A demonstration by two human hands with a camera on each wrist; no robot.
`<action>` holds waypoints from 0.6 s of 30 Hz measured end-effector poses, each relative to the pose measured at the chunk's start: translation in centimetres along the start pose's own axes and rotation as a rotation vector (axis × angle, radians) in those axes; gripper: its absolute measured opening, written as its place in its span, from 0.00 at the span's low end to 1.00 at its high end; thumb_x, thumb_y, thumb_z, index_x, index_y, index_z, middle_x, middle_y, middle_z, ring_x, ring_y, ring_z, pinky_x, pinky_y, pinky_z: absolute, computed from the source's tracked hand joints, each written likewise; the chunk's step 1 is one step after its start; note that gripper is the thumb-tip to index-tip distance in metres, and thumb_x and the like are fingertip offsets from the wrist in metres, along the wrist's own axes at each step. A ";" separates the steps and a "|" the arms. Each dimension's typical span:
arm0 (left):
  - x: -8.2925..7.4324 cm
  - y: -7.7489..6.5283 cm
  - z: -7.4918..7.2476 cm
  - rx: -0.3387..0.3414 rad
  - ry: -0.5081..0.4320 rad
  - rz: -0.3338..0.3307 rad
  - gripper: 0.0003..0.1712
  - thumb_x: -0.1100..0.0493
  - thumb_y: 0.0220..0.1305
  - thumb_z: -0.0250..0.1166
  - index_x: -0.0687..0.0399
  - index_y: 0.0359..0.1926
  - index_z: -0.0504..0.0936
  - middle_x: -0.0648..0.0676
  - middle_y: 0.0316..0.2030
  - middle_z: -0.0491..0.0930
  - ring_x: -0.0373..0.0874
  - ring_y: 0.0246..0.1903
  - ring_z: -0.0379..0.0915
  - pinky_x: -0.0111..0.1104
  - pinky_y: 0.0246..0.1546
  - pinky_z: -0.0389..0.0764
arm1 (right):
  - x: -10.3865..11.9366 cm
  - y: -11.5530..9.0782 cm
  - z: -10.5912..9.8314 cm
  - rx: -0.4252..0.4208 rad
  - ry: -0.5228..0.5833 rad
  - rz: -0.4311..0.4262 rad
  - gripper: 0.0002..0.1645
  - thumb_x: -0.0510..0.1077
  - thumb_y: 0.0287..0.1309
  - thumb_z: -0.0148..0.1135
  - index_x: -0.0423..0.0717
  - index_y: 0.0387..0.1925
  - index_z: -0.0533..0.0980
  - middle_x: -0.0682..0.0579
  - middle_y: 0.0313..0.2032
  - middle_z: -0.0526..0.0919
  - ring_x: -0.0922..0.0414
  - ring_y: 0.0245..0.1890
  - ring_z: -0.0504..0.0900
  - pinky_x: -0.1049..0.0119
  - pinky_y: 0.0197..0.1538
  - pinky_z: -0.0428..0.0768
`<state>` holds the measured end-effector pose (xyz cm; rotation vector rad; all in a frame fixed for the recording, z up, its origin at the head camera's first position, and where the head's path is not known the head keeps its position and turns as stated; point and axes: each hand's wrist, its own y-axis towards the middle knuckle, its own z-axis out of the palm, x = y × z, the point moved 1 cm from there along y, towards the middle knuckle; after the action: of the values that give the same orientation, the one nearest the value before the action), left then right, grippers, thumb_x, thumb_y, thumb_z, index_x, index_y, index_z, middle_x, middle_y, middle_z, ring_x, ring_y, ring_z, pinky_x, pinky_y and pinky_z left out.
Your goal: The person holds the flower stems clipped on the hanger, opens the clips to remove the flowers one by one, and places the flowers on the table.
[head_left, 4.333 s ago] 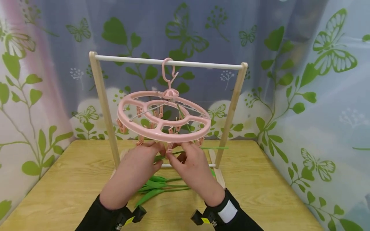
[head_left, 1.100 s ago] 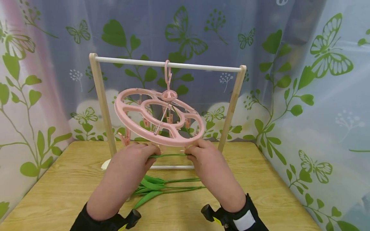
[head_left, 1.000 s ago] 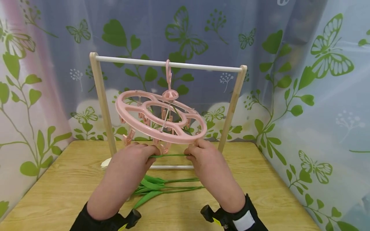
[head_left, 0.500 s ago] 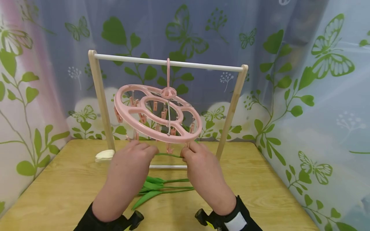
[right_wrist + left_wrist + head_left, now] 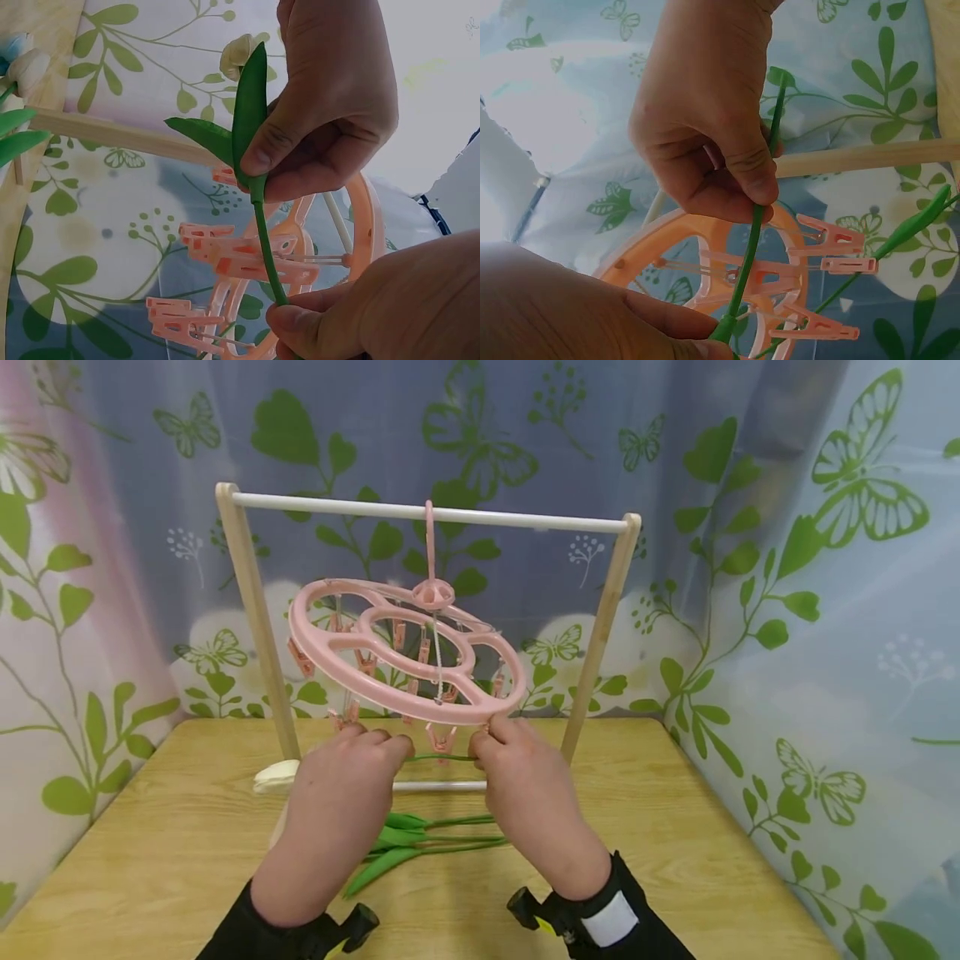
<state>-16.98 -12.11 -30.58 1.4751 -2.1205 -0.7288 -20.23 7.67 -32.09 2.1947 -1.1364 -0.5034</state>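
An artificial tulip with a cream bloom is held crosswise just under a pink round clip hanger. My left hand pinches it at the base of its green leaves. Toward the stem's free end, my right hand pinches the green stem between thumb and fingers. Between the two hands, a pink clothespin hangs just above the stem. In the left wrist view, another green stem with a leaf runs behind the clips. The hanger tilts down to the right.
A wooden rack with a white top rod carries the hanger. Several tulips with green leaves lie on the wooden table below my hands. A patterned curtain surrounds the table at the back and sides.
Since the oldest frame, my hands have moved apart along the stem, and the cream bloom has come into view at left. The hanger has turned and tilted; over the last half second little differs.
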 end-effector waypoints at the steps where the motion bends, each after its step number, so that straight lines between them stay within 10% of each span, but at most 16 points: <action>1: 0.0 0.0 0.1 -0.001 0.007 0.001 0.13 0.74 0.60 0.78 0.51 0.34 0.92 0.51 0.29 0.90 0.49 0.30 0.83 0.37 0.25 0.82 | 0.0 0.0 0.0 0.009 -0.005 0.002 0.09 0.33 0.60 0.80 0.50 0.36 0.90 0.55 0.34 0.82 0.55 0.33 0.78 0.69 0.31 0.80; 18: -0.3 0.0 1.1 0.030 0.083 -0.008 0.10 0.70 0.63 0.78 0.50 0.38 0.94 0.52 0.27 0.88 0.51 0.29 0.82 0.39 0.20 0.77 | 0.0 0.1 1.0 0.043 -0.034 0.032 0.08 0.36 0.64 0.78 0.54 0.37 0.91 0.57 0.36 0.84 0.55 0.30 0.76 0.67 0.27 0.76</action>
<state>-17.57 -11.65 -31.42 1.5041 -2.0731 -0.6305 -20.82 7.26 -32.80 2.2085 -1.2092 -0.5083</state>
